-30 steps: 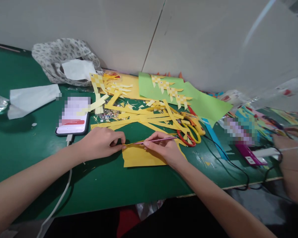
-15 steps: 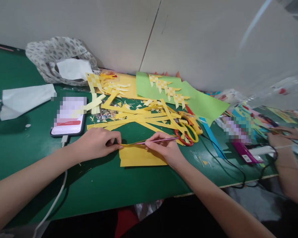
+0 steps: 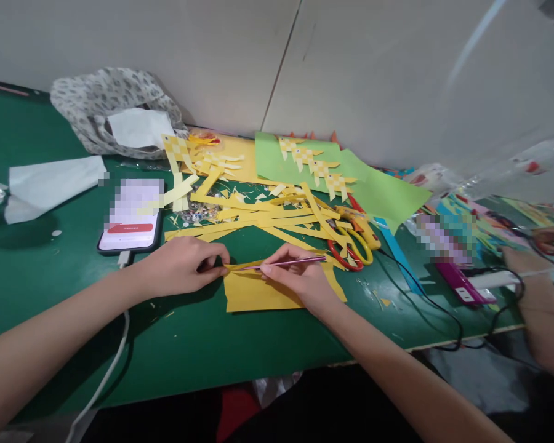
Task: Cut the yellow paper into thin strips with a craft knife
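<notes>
A sheet of yellow paper (image 3: pixel 263 292) lies flat on the green table close to its front edge. Its upper left corner is pinched between the thumb and finger of my left hand (image 3: pixel 187 266). My right hand (image 3: pixel 300 275) grips a slim pink pen-like tool (image 3: pixel 300 261), whose tip points left along the paper's folded or lifted top edge, near my left fingertips. The hand covers part of the sheet's right side. Just beyond both hands spreads a pile of cut yellow paper strips (image 3: pixel 258 218).
A charging phone (image 3: pixel 133 237) lies left, its cable running forward. Scissors (image 3: pixel 357 252) and a yellow glue gun (image 3: pixel 362 224) lie right of the strips. Woven yellow paper fish (image 3: pixel 311 161) rest on green card (image 3: pixel 383 184). A co-worker's arm (image 3: pixel 535 301) is at far right.
My right hand and the pink tool have slid left along the paper's top edge, uncovering more of its right end. My left hand keeps its pinch.
</notes>
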`<action>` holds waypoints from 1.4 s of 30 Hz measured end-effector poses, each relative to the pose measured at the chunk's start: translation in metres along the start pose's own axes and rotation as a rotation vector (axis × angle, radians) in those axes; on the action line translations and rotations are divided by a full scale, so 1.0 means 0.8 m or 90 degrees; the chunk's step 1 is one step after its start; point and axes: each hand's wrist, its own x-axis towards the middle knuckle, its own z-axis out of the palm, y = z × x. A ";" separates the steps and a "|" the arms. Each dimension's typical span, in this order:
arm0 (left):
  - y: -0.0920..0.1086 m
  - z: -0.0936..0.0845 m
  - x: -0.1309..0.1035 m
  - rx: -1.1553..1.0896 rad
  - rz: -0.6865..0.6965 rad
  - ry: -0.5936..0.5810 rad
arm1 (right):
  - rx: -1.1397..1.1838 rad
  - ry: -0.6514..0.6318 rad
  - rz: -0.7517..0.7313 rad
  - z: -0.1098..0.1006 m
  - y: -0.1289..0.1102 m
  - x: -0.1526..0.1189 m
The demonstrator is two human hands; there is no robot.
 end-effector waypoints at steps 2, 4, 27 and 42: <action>-0.006 -0.003 0.000 -0.031 0.027 -0.008 | -0.012 -0.003 0.002 0.002 -0.002 0.001; -0.010 -0.006 0.000 -0.045 0.042 -0.004 | -0.025 -0.011 0.010 0.003 -0.003 0.000; -0.006 -0.008 -0.002 -0.042 0.031 -0.005 | -0.028 -0.029 0.023 0.004 0.007 0.002; -0.002 -0.008 0.000 -0.031 -0.018 -0.019 | 0.030 -0.004 0.023 0.005 0.006 0.003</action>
